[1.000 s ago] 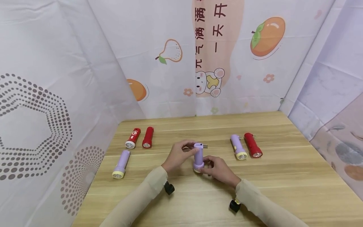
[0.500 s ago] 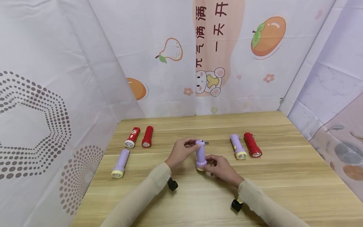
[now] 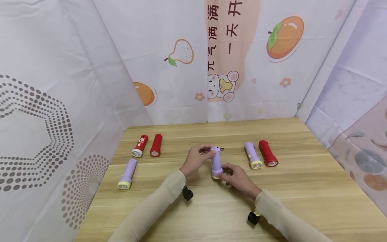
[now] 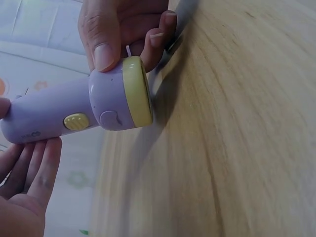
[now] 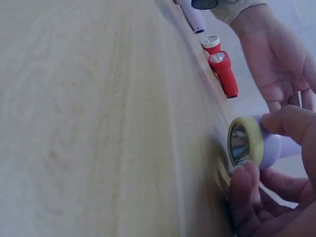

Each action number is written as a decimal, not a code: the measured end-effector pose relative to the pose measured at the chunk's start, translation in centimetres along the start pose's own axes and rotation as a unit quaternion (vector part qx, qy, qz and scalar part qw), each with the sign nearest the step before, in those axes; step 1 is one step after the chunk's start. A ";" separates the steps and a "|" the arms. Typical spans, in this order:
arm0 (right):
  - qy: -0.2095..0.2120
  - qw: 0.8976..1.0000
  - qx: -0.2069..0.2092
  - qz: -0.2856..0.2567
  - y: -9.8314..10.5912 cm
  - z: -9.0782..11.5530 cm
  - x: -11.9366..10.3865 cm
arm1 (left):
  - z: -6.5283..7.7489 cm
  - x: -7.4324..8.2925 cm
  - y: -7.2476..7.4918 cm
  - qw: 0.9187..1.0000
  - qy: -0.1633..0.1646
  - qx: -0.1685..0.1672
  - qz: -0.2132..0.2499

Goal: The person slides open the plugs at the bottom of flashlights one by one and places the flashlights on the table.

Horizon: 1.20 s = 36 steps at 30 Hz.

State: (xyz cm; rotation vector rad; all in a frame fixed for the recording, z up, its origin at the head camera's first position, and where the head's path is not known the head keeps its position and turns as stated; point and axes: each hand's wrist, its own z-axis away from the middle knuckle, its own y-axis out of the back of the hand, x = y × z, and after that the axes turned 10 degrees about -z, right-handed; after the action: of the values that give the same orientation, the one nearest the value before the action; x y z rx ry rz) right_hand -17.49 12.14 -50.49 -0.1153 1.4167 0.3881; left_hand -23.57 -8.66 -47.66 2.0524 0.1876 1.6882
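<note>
A purple flashlight stands close over the table, its yellow-rimmed head pointing down. From its upper end two metal prongs stick out to the right. My left hand pinches that upper end between thumb and fingers. Lower down, my right hand grips the flashlight's head from the right. In the left wrist view a ribbed yellow switch shows on the barrel, and the right thumb presses the head beside the yellow ring. The right wrist view shows the clear lens facing the tabletop.
On the wooden table, a red flashlight with a white head, an all-red one and a purple one lie at the left. Another purple flashlight and a red one lie at the right. Printed curtains surround the table.
Both hands have shifted the upright purple flashlight slightly to the right and away from the body, keeping the same hold. The flashlights lying on the table have stayed put.
</note>
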 end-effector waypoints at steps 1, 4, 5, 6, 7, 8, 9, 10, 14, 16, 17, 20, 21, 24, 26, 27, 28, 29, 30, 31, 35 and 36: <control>-0.004 1.000 0.001 -0.004 0.0 0.0 -0.1 | -0.1 0.0 0.0 1.000 0.003 0.002 0.004; -0.010 1.000 0.007 -0.010 0.0 0.0 -0.4 | -0.3 0.0 -0.1 1.000 0.009 0.006 0.011; -0.011 1.000 0.010 -0.011 0.1 0.0 -0.4 | -0.3 0.0 -0.2 1.000 0.011 0.006 0.013; -0.013 1.000 0.015 -0.012 0.1 0.1 -0.5 | -0.4 0.0 -0.2 1.000 0.013 0.007 0.013; -0.013 1.000 0.019 -0.011 0.0 0.1 -0.5 | -0.4 0.0 -0.3 1.000 0.015 0.008 0.013; -0.012 1.000 0.023 -0.012 0.1 0.2 -0.6 | -0.4 0.0 -0.4 1.000 0.016 0.008 0.012; -0.012 0.999 0.027 -0.013 0.1 0.2 -0.6 | -0.5 0.1 -0.4 1.000 0.017 0.007 0.011; -0.012 0.999 0.031 -0.013 0.1 0.2 -0.6 | -0.5 0.1 -0.5 1.000 0.018 0.008 0.011; -0.017 0.999 0.043 -0.013 0.2 0.2 -0.6 | -0.7 0.2 -0.8 1.000 0.024 0.010 0.013; -0.020 0.999 0.046 -0.010 0.3 0.2 -0.5 | -0.9 0.2 -1.0 0.999 0.027 0.013 0.012; -0.023 0.999 0.048 -0.010 0.3 0.2 -0.5 | -0.9 0.2 -1.0 0.999 0.030 0.014 0.011; -0.027 0.998 0.052 -0.011 0.5 0.1 -0.4 | -1.2 0.3 -1.2 0.999 0.037 0.017 0.009; -0.026 0.998 0.055 -0.010 0.5 0.1 -0.3 | -1.3 0.3 -1.3 0.999 0.040 0.017 0.011; -0.026 0.997 0.065 -0.008 0.8 0.1 -0.3 | -1.6 0.3 -1.5 0.998 0.047 0.017 0.024; -0.026 0.997 0.069 -0.007 0.8 0.1 -0.2 | -1.8 0.3 -1.7 0.998 0.052 0.014 0.037; -0.026 0.997 0.069 -0.008 0.9 0.1 -0.2 | -1.8 0.3 -1.8 0.998 0.054 0.013 0.043; -0.027 0.997 0.070 -0.010 0.9 0.1 -0.2 | -1.9 0.2 -1.9 0.997 0.056 0.011 0.048; -0.028 0.997 0.071 -0.011 0.9 0.2 -0.2 | -2.0 0.2 -2.0 0.997 0.058 0.009 0.052; -0.028 0.997 0.071 -0.012 1.0 0.2 -0.1 | -2.1 0.2 -2.0 0.997 0.060 0.007 0.056; -0.028 0.997 0.072 -0.013 1.0 0.1 -0.1 | -2.2 0.2 -2.1 0.996 0.063 0.006 0.059; -0.028 0.996 0.084 -0.008 1.1 0.1 0.1 | -2.5 0.3 -2.4 0.995 0.071 0.004 0.064; -0.027 0.996 0.087 -0.007 1.2 0.1 0.1 | -2.6 0.3 -2.5 0.995 0.075 0.005 0.065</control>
State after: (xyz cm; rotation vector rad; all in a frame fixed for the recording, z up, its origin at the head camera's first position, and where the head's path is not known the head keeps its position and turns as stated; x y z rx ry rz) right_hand -17.78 13.26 -50.42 0.0268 1.3891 0.2538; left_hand -25.48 -5.63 -48.16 1.9830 0.1134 1.9253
